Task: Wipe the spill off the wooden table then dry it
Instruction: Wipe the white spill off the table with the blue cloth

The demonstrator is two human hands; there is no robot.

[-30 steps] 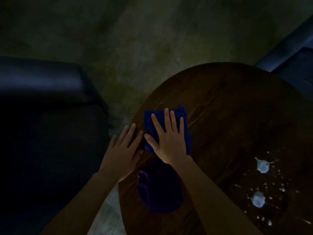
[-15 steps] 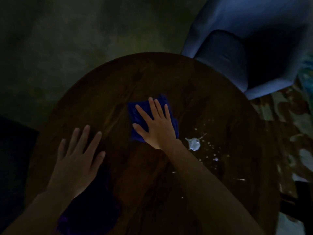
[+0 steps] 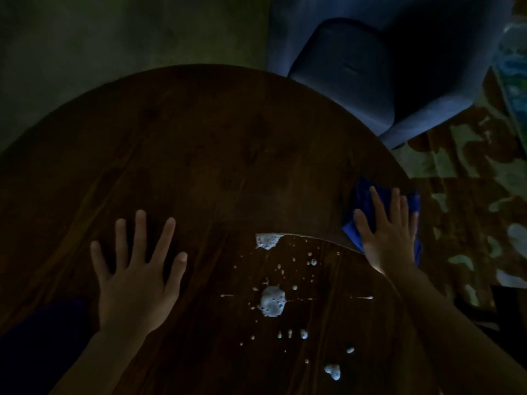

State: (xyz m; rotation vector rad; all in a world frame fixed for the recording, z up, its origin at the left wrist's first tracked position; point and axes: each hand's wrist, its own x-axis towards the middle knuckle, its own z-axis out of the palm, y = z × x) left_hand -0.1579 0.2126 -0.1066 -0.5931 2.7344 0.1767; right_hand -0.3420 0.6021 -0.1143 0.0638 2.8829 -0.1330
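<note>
Head view, dark wooden table [image 3: 199,155], foamy spill [image 3: 272,302], blue armchair [image 3: 370,67]

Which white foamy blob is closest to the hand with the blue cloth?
The flat-topped blob at the top of the spill. It lies nearest the right hand pressing the blue cloth; the round blob and the small bottom blob lie lower in the picture.

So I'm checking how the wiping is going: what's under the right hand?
A folded blue cloth lies under the right hand, flat at the wooden table edge. The palm hides the cloth's middle, and the cloth hides any spill beneath it.
</note>
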